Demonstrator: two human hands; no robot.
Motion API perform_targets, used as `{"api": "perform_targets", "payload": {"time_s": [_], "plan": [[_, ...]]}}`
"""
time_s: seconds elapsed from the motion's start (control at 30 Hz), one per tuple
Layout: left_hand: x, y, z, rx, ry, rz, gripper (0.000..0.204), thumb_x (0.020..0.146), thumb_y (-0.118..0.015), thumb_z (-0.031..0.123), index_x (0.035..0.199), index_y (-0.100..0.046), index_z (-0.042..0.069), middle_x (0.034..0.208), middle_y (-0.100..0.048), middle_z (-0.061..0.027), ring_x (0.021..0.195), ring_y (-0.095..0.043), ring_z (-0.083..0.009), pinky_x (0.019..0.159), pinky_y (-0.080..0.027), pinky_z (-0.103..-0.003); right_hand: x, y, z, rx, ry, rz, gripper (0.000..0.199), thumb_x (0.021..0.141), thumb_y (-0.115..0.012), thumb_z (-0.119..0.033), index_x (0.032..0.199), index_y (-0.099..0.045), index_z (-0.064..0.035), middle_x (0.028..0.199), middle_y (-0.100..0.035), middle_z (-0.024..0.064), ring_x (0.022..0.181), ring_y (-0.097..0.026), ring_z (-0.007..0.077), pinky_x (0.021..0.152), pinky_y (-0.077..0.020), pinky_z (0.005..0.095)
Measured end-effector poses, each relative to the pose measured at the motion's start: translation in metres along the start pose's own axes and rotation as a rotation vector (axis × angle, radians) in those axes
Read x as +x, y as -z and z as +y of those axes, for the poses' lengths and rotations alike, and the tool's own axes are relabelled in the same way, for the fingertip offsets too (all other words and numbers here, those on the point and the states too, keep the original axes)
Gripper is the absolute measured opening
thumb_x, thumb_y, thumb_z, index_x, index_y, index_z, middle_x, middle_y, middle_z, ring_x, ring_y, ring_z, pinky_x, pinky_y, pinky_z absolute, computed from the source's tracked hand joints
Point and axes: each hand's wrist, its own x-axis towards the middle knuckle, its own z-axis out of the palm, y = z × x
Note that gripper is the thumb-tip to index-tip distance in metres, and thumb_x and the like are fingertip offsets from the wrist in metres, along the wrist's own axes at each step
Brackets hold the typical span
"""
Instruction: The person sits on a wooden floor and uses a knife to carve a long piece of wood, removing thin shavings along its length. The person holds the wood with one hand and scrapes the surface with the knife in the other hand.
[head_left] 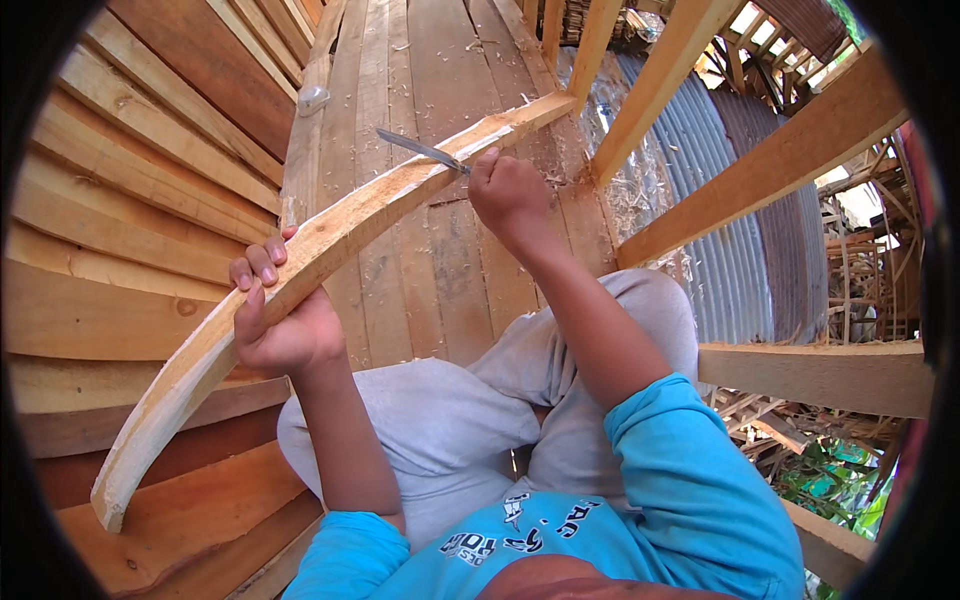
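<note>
Looks steeply down from head height through a wide fisheye, facing forward past the grey trousers [430, 400] along the plank floor [440, 270]; hangs near above left hand [300, 325] and right hand [510, 195], spanning the floor's left and right edges.

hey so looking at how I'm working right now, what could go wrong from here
The knife could slip along the curved wooden piece and perhaps nick the bare left hand, which grips the same piece lower down. The bare right hand is close to the wood's edge, so its knuckles might scrape. The piece might also twist, since the left hand is the only one seen gripping it.
</note>
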Motion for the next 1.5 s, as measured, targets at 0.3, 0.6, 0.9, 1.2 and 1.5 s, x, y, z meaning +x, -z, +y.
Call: {"api": "perform_targets", "payload": {"time_s": [0.3, 0.6, 0.9, 1.2, 1.5], "plan": [[0.002, 0.005, 0.000, 0.011, -0.012, -0.027, 0.021, 0.072, -0.059, 0.016, 0.086, -0.043, 0.016, 0.079, -0.044, -0.0016, 0.089, -0.047, -0.0209, 0.109, -0.035, -0.047, 0.010, -0.019, 0.020, -0.074, 0.224, 0.149, 0.052, 0.095, -0.042, -0.032, 0.060, -0.066, -0.0023, 0.059, -0.062, 0.0212, 0.056, -0.063, 0.0423, 0.057, -0.0518, 0.0529], [0.005, 0.011, 0.001, 0.030, -0.011, -0.086, 0.016, 0.075, -0.062, 0.016, 0.083, -0.048, 0.015, 0.079, -0.046, -0.0012, 0.091, -0.051, -0.0219, 0.112, -0.035, -0.049, 0.012, -0.021, 0.024, -0.113, 0.367, 0.340, 0.042, 0.090, -0.051, -0.030, 0.055, -0.063, -0.0116, 0.053, -0.061, 0.0110, 0.048, -0.061, 0.0328, 0.047, -0.0491, 0.0457], [0.005, 0.009, 0.000, 0.018, -0.023, -0.044, 0.023, 0.070, -0.057, 0.013, 0.088, -0.043, 0.014, 0.079, -0.045, -0.0041, 0.089, -0.049, -0.0228, 0.109, -0.034, -0.049, 0.014, -0.023, 0.027, -0.128, 0.468, 0.475, 0.038, 0.086, -0.055, -0.028, 0.051, -0.058, -0.0146, 0.050, -0.058, 0.0061, 0.043, -0.058, 0.0274, 0.042, -0.0460, 0.0401], [0.005, 0.012, 0.000, 0.013, -0.014, -0.096, 0.020, 0.073, -0.061, 0.013, 0.086, -0.045, 0.015, 0.080, -0.046, -0.0016, 0.092, -0.049, -0.0210, 0.112, -0.033, -0.048, 0.032, -0.014, 0.035, -0.206, 0.501, 0.573, 0.039, 0.089, -0.055, -0.032, 0.055, -0.063, -0.0147, 0.050, -0.058, 0.0094, 0.044, -0.059, 0.0288, 0.043, -0.0465, 0.0398], [0.001, 0.009, -0.002, 0.022, -0.055, -0.055, 0.025, 0.067, -0.057, 0.013, 0.086, -0.041, 0.016, 0.077, -0.043, -0.0029, 0.086, -0.046, -0.0201, 0.108, -0.034, -0.047, 0.044, 0.032, 0.033, 0.288, 0.039, -0.158, 0.050, 0.104, -0.045, -0.042, 0.091, -0.069, -0.0001, 0.086, -0.069, 0.0236, 0.083, -0.067, 0.0378, 0.074, -0.0502, 0.0444]]}}
